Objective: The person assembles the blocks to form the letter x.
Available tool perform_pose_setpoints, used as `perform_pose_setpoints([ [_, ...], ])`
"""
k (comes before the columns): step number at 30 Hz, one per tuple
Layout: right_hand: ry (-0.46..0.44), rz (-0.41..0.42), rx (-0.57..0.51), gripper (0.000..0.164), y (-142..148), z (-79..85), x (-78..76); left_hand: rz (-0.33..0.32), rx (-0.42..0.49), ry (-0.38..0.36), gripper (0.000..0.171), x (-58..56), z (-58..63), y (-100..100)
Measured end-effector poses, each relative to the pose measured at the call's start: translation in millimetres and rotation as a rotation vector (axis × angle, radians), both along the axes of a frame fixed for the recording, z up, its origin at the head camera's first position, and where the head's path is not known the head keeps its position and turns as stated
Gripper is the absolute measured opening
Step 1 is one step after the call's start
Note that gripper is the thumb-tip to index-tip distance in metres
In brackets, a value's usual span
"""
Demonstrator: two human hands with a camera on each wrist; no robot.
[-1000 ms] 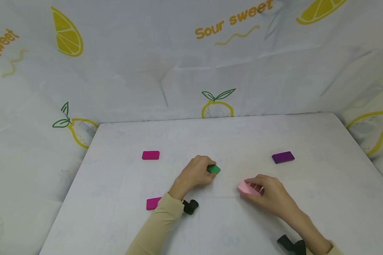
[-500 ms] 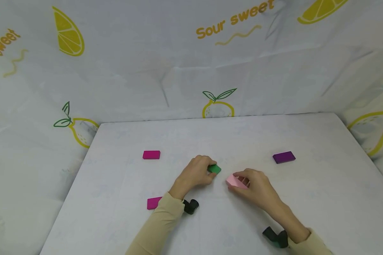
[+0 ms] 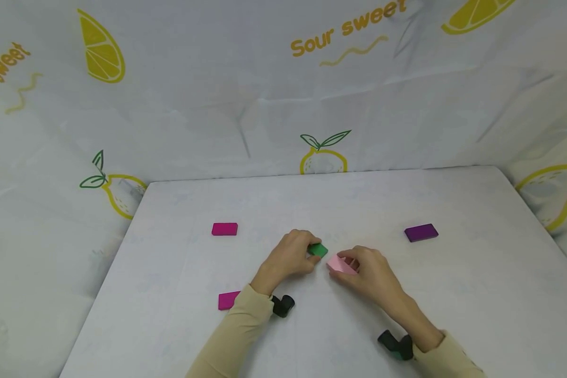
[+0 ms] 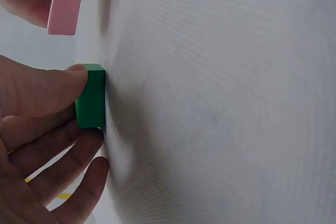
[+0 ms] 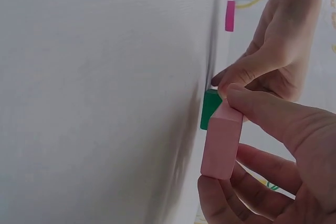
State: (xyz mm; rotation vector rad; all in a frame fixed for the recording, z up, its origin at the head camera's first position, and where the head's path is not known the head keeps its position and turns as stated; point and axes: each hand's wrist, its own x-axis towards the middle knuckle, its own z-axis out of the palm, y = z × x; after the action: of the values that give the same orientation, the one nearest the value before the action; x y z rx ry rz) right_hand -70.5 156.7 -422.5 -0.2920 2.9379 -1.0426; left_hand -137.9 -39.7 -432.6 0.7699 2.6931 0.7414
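My left hand (image 3: 290, 256) pinches a green block (image 3: 318, 250) between thumb and fingers near the table's middle. In the left wrist view that green block (image 4: 92, 97) sits right at the white cloth. My right hand (image 3: 370, 273) holds a pale pink block (image 3: 341, 264) by its sides, just right of the green one. The left wrist view shows the pink block (image 4: 65, 11) raised above the cloth, with a small gap to the green block. Seen from the right wrist, the pink block (image 5: 222, 142) overlaps part of the green block (image 5: 210, 109).
A magenta block (image 3: 224, 229) lies at the back left. Another magenta block (image 3: 229, 301) is partly hidden under the left sleeve. At the back right lies a purple block (image 3: 421, 232). A white cloth with lemon prints hangs behind the table (image 3: 179, 210).
My right hand has moved left and slightly away from me with the pink block, bringing it close to the green block. The left hand has stayed in place.
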Motion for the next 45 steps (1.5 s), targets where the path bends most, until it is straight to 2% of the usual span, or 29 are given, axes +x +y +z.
perform_pose_setpoints([
  [15,-0.040,-0.018,0.049,0.043,-10,-5.2,-6.2,-0.003,-0.007,-0.011,0.040,-1.2,1.6,0],
  [45,-0.071,-0.002,0.013,0.045,-14,-7.4,-11.4,0.019,-0.031,-0.029,0.039,-1.9,3.1,1],
])
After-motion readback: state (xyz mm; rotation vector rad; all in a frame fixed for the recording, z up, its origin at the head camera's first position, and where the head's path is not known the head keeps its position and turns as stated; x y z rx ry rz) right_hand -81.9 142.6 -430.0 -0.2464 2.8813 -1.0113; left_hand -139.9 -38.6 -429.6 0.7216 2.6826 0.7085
